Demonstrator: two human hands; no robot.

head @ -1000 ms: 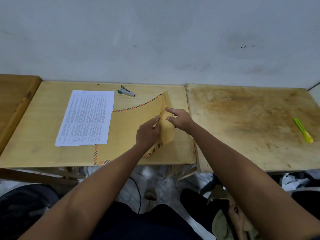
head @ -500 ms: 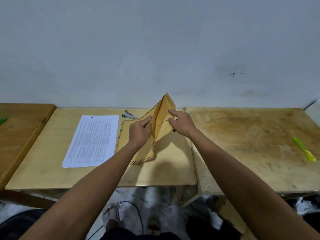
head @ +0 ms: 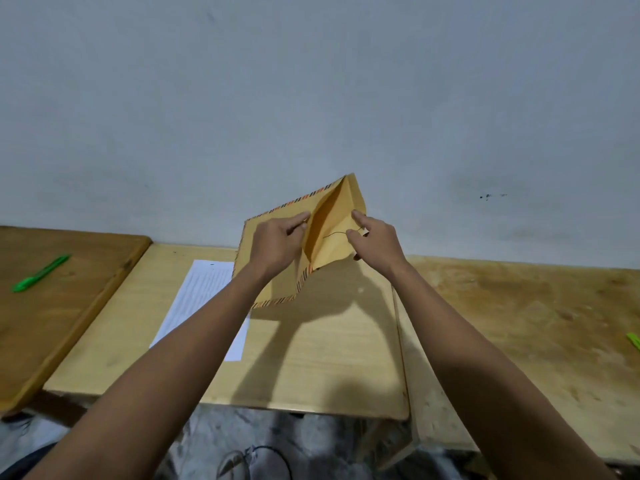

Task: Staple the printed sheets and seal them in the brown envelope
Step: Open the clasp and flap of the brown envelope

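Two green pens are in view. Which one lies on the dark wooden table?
The green pen on the left: it lies whole on the dark table. The other pen barely shows at the right edge, on the stained table.

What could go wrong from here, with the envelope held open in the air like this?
1. The left hand and right hand pinch only the thin mouth edges of the envelope; pulling them further apart may tear or crease the paper.
2. The sheets lie on the table, partly under the left arm, which could brush them out of place.
3. No stapler shows in this view, so the sheets might be inserted unstapled.
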